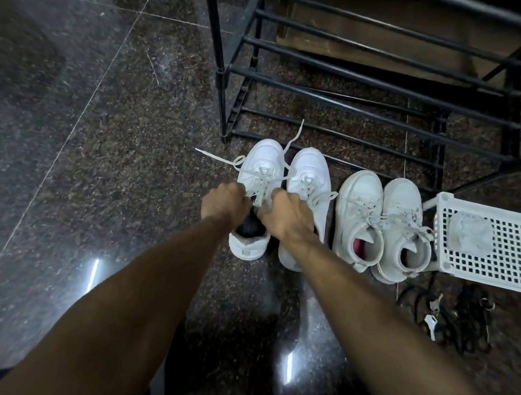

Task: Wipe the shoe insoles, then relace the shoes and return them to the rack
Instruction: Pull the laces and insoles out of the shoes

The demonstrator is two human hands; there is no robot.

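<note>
Both of your hands are down on the leftmost white sneaker [259, 178]: your left hand [225, 202] and your right hand [286, 215] are curled knuckles-up over its tongue, each seemingly pinching the lace [265, 182] near the top eyelets, though the fingertips are hidden under the knuckles, so you cannot be sure exactly what each one holds. Working down in size, the black shoe rack [375, 81] stands just beyond the toes with its bars bare, and the white plastic basket [490, 238] lies tipped at your right with a crumpled cloth [469, 233] showing through its mesh. Then come the shoes, four in a row on the granite floor [69, 115]: the sneaker you are lacing, its mate [310, 183] touching it, and a second pair [384, 215] already laced and tied. Smallest are the loose lace ends [221, 158] flung out left and forward, and a tangle of dark cords with keys [445, 314] near the basket. The risk now looks like uneven tension: pull one side harder and the ends will finish mismatched, or an end may slip back out of an eyelet. Your right forearm also crosses the mate and could nudge it over.
</note>
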